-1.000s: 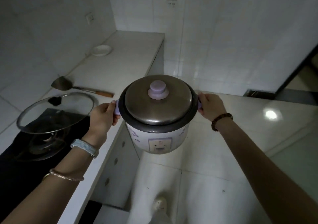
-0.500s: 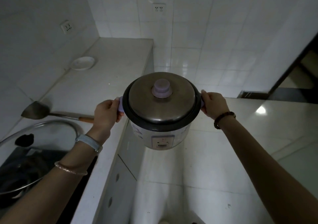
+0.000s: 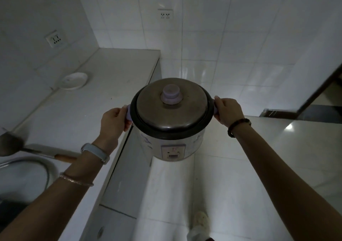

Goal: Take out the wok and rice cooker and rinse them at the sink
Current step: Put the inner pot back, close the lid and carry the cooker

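over the floor just beside the counter edge: rice cooker carried in the air, lid on, upright. left hand and right hand each curled round a side handle (opposed grips keep it level). no sink in view.

A round rice cooker is held upright in the air, just past the table edge and above the tiled floor. Its pale body carries a lilac front panel, and a dark rim runs round the top. A dull steel lid with a lilac knob is seated on it. Its side handles are clasped by the left grip and right grip.
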